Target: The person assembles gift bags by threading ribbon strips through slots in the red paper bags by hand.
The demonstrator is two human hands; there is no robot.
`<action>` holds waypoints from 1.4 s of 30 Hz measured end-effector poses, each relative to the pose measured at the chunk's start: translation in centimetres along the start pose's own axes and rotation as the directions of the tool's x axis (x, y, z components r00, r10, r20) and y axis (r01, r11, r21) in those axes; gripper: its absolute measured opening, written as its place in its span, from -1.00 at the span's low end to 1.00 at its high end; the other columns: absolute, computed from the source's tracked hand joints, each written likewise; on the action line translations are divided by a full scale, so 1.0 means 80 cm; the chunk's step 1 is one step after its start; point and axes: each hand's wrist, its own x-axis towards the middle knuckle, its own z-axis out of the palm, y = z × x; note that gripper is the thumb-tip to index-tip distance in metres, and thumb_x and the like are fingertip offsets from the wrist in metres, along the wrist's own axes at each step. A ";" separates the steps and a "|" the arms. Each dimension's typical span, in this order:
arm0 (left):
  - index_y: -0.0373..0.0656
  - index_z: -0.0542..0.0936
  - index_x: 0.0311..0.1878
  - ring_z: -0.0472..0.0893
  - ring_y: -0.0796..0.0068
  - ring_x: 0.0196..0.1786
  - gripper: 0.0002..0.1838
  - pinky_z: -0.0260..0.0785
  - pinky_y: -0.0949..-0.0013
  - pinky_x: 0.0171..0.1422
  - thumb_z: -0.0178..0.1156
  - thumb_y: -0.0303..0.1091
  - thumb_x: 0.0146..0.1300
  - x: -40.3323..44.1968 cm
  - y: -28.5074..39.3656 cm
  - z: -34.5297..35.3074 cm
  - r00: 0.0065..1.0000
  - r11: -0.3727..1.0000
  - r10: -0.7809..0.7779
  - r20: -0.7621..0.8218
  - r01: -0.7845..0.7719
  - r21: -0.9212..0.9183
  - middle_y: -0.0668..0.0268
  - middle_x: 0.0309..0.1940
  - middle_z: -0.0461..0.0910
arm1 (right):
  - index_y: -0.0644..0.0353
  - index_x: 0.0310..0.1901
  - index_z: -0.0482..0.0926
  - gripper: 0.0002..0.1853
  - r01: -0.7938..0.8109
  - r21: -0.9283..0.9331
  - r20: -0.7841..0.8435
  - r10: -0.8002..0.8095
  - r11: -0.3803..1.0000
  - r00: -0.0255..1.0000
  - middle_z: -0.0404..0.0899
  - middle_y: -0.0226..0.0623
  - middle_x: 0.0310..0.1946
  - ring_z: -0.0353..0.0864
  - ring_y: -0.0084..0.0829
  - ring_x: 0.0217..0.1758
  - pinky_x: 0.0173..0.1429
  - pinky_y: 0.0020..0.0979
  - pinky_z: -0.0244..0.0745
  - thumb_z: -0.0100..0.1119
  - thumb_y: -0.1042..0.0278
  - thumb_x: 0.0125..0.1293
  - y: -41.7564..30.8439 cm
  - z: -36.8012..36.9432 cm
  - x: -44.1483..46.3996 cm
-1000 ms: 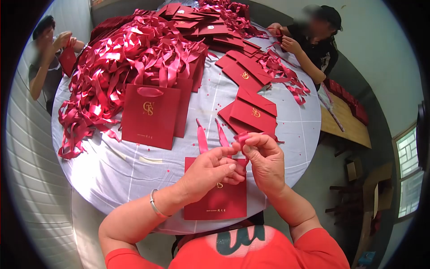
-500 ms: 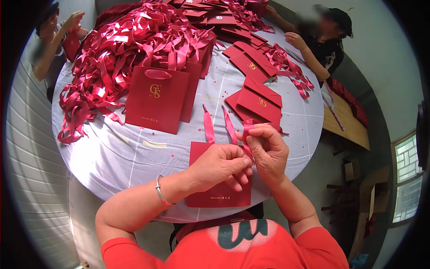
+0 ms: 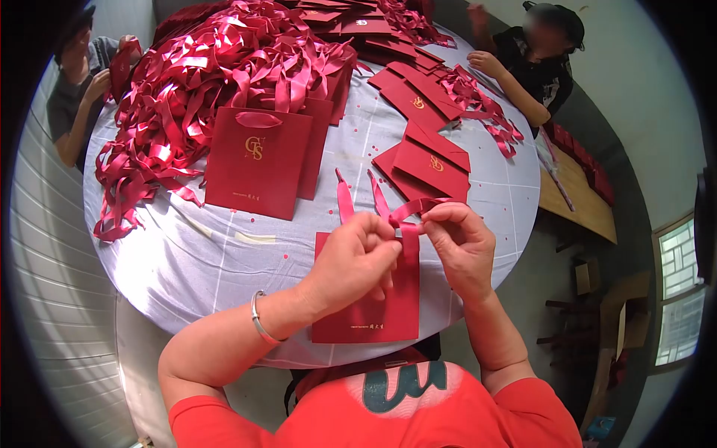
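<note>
A red paper gift bag lies flat on the table in front of me, partly covered by my left hand. Pink ribbon rises from its top edge and bends into a loop between my hands. My right hand pinches this ribbon between thumb and forefinger. On the other side, my left hand has its fingers curled closed at the ribbon's crossing; its fingertips are partly hidden. Two more ribbon ends stick up beyond the bag's top.
A large heap of pink ribbons covers the far left of the table. Red bags with gold letters lean against it. More flat bags lie at the right. Two other people sit across, one handling a small red bag.
My right hand has moved slightly right and down, drawing the ribbon sideways into a loop. My left hand has shifted a little left. The person at far left has lowered a hand.
</note>
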 end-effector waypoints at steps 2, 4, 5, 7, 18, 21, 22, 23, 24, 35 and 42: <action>-0.28 0.32 0.07 0.61 0.56 -0.43 -0.77 0.52 0.52 -0.49 0.07 -0.45 0.44 0.006 -0.004 -0.005 0.997 0.996 0.051 -0.063 -0.055 -0.063 0.25 -0.34 0.57 | 0.32 -0.14 0.58 -0.81 0.051 -0.091 0.083 -0.043 0.995 0.996 0.59 -0.20 -0.07 0.70 -0.39 -0.09 0.02 -0.44 0.62 0.19 0.76 0.24 -0.001 -0.009 0.003; -0.28 0.29 0.11 0.61 0.56 -0.37 -0.77 0.52 0.53 -0.44 0.01 -0.50 0.46 0.010 -0.006 -0.010 0.989 0.994 0.108 -0.098 -0.111 -0.022 0.21 -0.24 0.57 | 0.25 -0.11 0.62 -0.68 0.373 -0.471 0.259 -0.278 0.800 0.925 0.58 -0.14 -0.04 0.66 -0.23 0.02 0.06 -0.35 0.60 0.21 0.80 0.10 -0.008 -0.014 0.006; -0.28 0.30 0.11 0.62 0.56 -0.34 -0.78 0.52 0.54 -0.42 -0.01 -0.51 0.46 0.012 -0.007 -0.011 0.980 0.987 0.158 -0.119 -0.160 -0.006 0.20 -0.21 0.57 | 0.18 -0.07 0.65 -0.57 0.376 -0.484 0.258 -0.282 0.790 0.924 0.56 -0.10 0.03 0.60 -0.12 0.11 0.10 -0.28 0.55 0.22 0.79 -0.01 -0.007 -0.013 0.003; -0.29 0.29 0.12 0.63 0.53 -0.23 -0.78 0.55 0.53 -0.28 -0.03 -0.53 0.46 0.015 -0.006 -0.016 0.979 0.987 0.161 -0.128 -0.161 0.012 0.16 -0.13 0.56 | 0.19 -0.06 0.66 -0.56 0.497 -0.513 0.402 -0.316 0.700 0.860 0.55 -0.11 0.08 0.62 -0.13 0.11 0.21 -0.26 0.51 0.25 0.81 0.00 -0.009 -0.020 0.004; -0.30 0.31 0.14 0.64 0.46 -0.04 -0.73 0.56 0.43 -0.02 -0.01 -0.62 0.41 0.027 -0.023 -0.024 0.919 0.930 0.364 -0.153 -0.347 0.124 0.17 -0.04 0.57 | 0.18 -0.23 0.66 -0.73 0.552 -0.522 0.577 -0.208 0.650 0.790 0.61 -0.24 -0.26 0.63 -0.29 -0.18 -0.10 -0.35 0.50 0.45 0.57 -0.02 -0.013 -0.008 -0.008; -0.29 0.35 0.11 0.64 0.46 -0.07 -0.73 0.54 0.39 -0.02 0.03 -0.62 0.37 0.026 -0.024 -0.024 0.869 0.833 0.480 -0.121 -0.408 0.373 0.19 -0.08 0.60 | 0.27 -0.24 0.63 -0.84 0.206 -0.470 0.268 -0.083 0.859 0.960 0.66 -0.25 -0.40 0.70 -0.44 -0.33 -0.30 -0.47 0.55 0.35 0.67 0.15 -0.034 -0.031 -0.018; -0.29 0.39 0.09 0.65 0.45 -0.09 -0.73 0.53 0.38 -0.03 0.07 -0.62 0.34 0.026 -0.022 -0.025 0.838 0.742 0.537 -0.095 -0.416 0.527 0.19 -0.12 0.61 | 0.29 -0.23 0.62 -0.86 0.098 -0.420 0.181 -0.022 0.902 0.983 0.65 -0.28 -0.41 0.68 -0.47 -0.34 -0.28 -0.47 0.55 0.28 0.69 0.18 -0.040 -0.043 -0.022; -0.29 0.39 0.09 0.65 0.45 -0.09 -0.73 0.53 0.38 -0.03 0.07 -0.62 0.34 0.025 -0.021 -0.027 0.838 0.740 0.538 -0.092 -0.418 0.527 0.19 -0.12 0.61 | 0.31 -0.23 0.60 -0.87 -0.008 -0.359 0.096 0.046 0.933 0.994 0.64 -0.31 -0.42 0.65 -0.51 -0.36 -0.26 -0.48 0.55 0.22 0.70 0.21 -0.043 -0.060 -0.026; -0.29 0.43 0.04 0.66 0.37 -0.11 -0.73 0.52 0.35 -0.04 0.11 -0.62 0.28 0.024 -0.020 -0.029 0.833 0.628 0.553 -0.022 -0.399 0.668 0.16 -0.16 0.63 | 0.31 -0.21 0.60 -0.86 -0.068 -0.205 0.043 0.079 0.976 0.996 0.62 -0.32 -0.42 0.62 -0.53 -0.36 -0.26 -0.50 0.51 0.15 0.71 0.22 -0.045 -0.081 -0.030; -0.18 0.56 -0.14 0.59 0.15 -0.17 -0.68 0.40 0.17 0.00 0.37 -0.51 -0.02 0.019 -0.018 -0.023 0.729 0.044 0.574 0.373 -0.483 0.875 0.18 -0.33 0.63 | 0.33 -0.05 0.59 -0.81 0.483 -0.676 -0.064 -0.697 0.557 0.715 0.60 -0.01 -0.02 0.61 -0.27 -0.06 0.10 -0.30 0.50 0.17 0.61 0.32 -0.117 -0.161 -0.025; -0.11 0.59 -0.18 0.59 0.19 -0.23 -0.68 0.40 0.20 -0.06 0.41 -0.46 -0.06 0.013 -0.009 -0.020 0.790 0.055 0.547 0.277 -0.364 0.930 0.24 -0.36 0.64 | 0.29 -0.17 0.64 -0.73 0.388 -0.417 0.407 -0.213 0.822 0.888 0.67 -0.19 -0.29 0.65 -0.27 -0.30 -0.15 -0.38 0.55 0.26 0.77 0.08 -0.064 -0.052 -0.004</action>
